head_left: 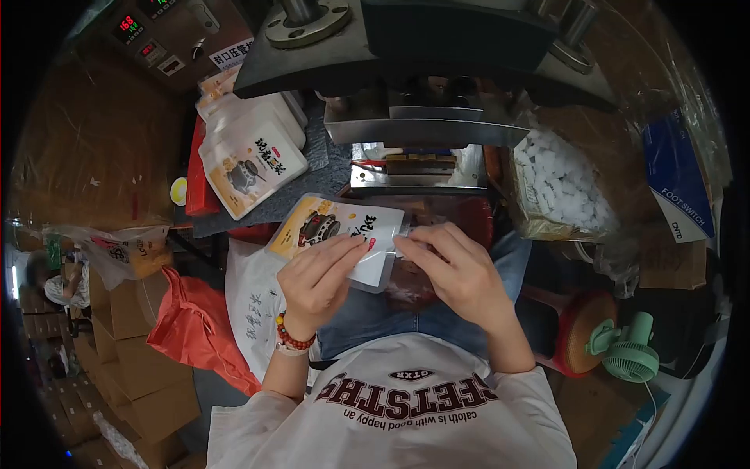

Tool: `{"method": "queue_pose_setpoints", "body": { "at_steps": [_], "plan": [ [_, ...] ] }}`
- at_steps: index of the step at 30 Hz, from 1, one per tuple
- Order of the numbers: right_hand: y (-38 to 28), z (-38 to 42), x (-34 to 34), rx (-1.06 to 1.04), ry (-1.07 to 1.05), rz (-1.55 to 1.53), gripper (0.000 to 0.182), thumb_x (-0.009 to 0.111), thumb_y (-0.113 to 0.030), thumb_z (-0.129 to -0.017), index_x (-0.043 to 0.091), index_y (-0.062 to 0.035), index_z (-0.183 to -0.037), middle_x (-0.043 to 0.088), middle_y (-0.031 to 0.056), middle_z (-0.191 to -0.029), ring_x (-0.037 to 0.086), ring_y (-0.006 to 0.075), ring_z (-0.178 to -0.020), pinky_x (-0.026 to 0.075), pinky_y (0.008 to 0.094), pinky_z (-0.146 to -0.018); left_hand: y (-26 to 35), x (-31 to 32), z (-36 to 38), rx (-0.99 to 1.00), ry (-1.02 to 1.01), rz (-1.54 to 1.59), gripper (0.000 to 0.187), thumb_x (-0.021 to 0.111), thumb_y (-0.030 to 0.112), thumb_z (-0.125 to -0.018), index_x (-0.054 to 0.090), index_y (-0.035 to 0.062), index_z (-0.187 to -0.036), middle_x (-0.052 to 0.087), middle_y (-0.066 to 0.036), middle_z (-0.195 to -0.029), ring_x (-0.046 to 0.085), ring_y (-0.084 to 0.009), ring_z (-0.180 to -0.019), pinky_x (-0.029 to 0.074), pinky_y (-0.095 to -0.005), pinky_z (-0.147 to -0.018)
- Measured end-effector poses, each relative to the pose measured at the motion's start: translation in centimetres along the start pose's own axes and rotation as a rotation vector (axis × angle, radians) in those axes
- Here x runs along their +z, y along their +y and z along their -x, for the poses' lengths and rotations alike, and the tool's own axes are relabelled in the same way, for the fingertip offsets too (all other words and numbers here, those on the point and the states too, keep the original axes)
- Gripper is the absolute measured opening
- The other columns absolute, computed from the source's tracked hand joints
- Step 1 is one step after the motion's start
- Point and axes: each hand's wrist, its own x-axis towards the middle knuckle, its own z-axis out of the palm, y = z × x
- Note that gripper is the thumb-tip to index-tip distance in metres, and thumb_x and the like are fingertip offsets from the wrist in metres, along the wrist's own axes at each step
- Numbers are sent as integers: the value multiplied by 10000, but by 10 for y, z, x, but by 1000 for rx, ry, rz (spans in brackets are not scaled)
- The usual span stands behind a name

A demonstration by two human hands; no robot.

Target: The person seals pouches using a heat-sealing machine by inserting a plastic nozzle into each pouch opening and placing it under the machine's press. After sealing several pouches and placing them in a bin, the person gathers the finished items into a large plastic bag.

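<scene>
So the left hand (316,285) has its grip on the printed pouch (344,230) mid-frame, right hand (459,270) pinching its edge (beaded bracelet (295,332) on the left wrist). More pouches (248,162) lie upper left.

Two hands, one left hand (316,280) and one right hand (461,275), hold one printed pouch (316,224); on the grey mat (301,191), near its left edge, lies one pile of pouches (254,168) (overlapped, so uncountable). One open box (547,228) holds many white pieces (561,176); one green fan (630,360) and one round stool (580,332) stand on the right
</scene>
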Motion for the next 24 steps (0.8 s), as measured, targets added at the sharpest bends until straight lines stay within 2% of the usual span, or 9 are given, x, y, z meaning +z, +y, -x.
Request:
{"method": "queue_pose_setpoints", "body": {
  "at_steps": [2,8,13,15,17,19,20,22,24],
  "plan": [
    [-7,1,-14,-20,-77,98,320,699,-2,-733,636,9,-1047,600,116,-911,595,255,-751,504,329,-626,4,6,-4,1,14,8,424,614,-63,-587,690,61,-985,692,-54,-983,670,-226,-910,531,-310,-731],
    [-1,14,-15,196,167,-265,371,687,-14,-704,627,16,-1068,578,101,-934,580,247,-788,507,338,-624,7,18,-9,-39,50,54,431,607,-56,-585,695,68,-989,693,-48,-987,669,-222,-881,531,-300,-724],
    [-2,7,-28,-9,-135,208,389,725,-41,-724,648,-18,-1104,599,102,-941,572,257,-811,489,335,-687,10,18,-14,17,-11,90,418,624,-32,-599,695,65,-1000,692,-49,-993,668,-230,-878,536,-293,-706],
    [3,3,-27,19,-123,209,412,722,-55,-734,630,-18,-1134,599,111,-973,578,271,-852,490,346,-731,13,31,-11,-100,-77,277,397,639,-17,-630,693,60,-1015,690,-60,-984,671,-254,-843,542,-289,-673],
    [8,1,-28,40,-111,210,436,719,-70,-744,613,-17,-1164,600,119,-1005,583,285,-893,492,357,-775,11,58,-4,-222,-59,387,212,674,26,-740,695,43,-951,699,-70,-885,672,-182,-714,524,-260,-605],
    [19,4,-38,211,111,136,438,715,-122,-755,602,-16,-1165,579,99,-1151,568,287,-1008,473,360,-836,-2,85,-1,-919,-383,718,115,693,121,-843,689,8,-866,696,-58,-773,617,-73,-613,483,-222,-556],
    [25,8,-47,235,206,134,420,725,-110,-767,600,-3,-1154,572,127,-1188,565,287,-1056,474,354,-842,-5,93,-7,-919,-376,719,115,693,121,-843,689,8,-866,696,-58,-773,617,-73,-613,483,-222,-556],
    [31,11,-67,394,343,169,353,689,-80,-810,604,9,-1140,590,154,-1190,595,263,-1028,459,342,-887,-10,106,-22,-1050,-107,1231,178,668,146,-894,690,-27,-929,703,-74,-883,628,-56,-731,498,-224,-606],
    [49,11,-74,497,359,229,293,652,-75,-835,617,-3,-1116,609,146,-1154,606,295,-1000,464,343,-870,-9,107,-46,-1043,-8,1306,207,667,170,-896,692,-30,-849,686,-38,-765,591,-38,-624,460,-200,-556]
  ]
}}
